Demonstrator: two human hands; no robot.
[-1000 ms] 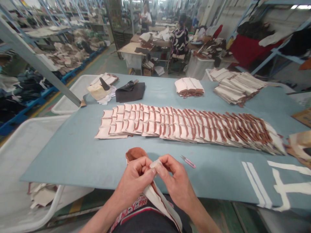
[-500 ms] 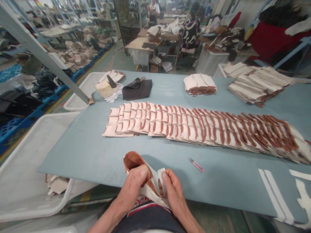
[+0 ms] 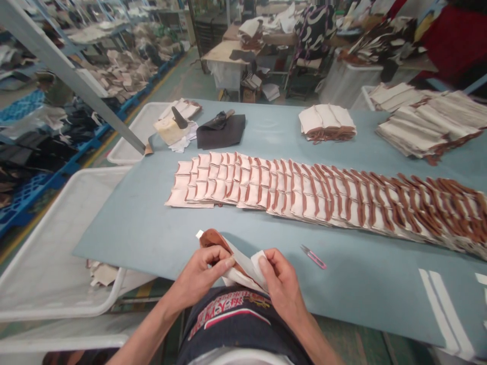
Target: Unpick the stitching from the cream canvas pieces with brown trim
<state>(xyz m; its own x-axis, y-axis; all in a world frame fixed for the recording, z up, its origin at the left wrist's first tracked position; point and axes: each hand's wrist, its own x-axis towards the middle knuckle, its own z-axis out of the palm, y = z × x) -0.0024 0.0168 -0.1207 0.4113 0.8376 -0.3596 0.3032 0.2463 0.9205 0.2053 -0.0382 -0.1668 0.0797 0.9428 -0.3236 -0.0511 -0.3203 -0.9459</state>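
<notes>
Between my hands is a brown-and-white sewn piece [image 3: 243, 261], held up at the table's near edge; its exact kind does not show. My left hand [image 3: 207, 271] pinches its brown edge between thumb and fingers. My right hand [image 3: 279, 276] grips a white flap at the piece's right end. Pink thread snips [image 3: 314, 257] lie on the table to the right. Beyond my hands, a long overlapping row of white pieces with brown edges [image 3: 281, 187] runs across the table.
Stacks of similar pieces [image 3: 327, 121] stand at the back of the blue-grey table [image 3: 133, 218]. Black cloth [image 3: 221, 131] lies near the far left. White bins [image 3: 64, 243] stand at the left. White strips [image 3: 443, 309] lie on the right, and a slanted metal post [image 3: 76, 81] rises at the left.
My left hand has come out from the piece's opening onto its edge. The piece looks flatter, with more of its white side showing. The view has shifted slightly.
</notes>
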